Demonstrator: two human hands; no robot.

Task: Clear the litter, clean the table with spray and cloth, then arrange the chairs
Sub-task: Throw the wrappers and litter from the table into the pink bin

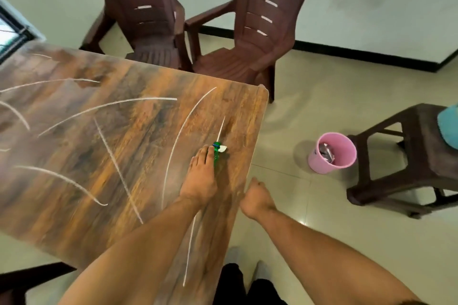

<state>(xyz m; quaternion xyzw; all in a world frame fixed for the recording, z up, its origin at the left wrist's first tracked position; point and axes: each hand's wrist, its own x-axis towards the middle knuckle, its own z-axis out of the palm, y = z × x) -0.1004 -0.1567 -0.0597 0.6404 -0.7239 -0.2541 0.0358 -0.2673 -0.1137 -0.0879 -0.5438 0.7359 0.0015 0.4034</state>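
Note:
A small green wrapper (216, 155) with a white scrap (223, 148) lies on the wooden table (99, 131) near its right edge. My left hand (202, 178) rests flat on the tabletop, its straight fingers touching the wrapper's left side. My right hand (257, 198) hangs just off the table's right edge with its fingers curled; I see nothing in it. White curved streaks cross the tabletop. A pink bin (319, 163) holding some litter stands on the floor to the right of the table.
Two brown plastic chairs (148, 7) (260, 32) stand at the table's far side. A dark stool (421, 156) at the right carries a blue cloth (449, 126). Part of another dark chair (24, 277) shows at the bottom left. The floor is tiled.

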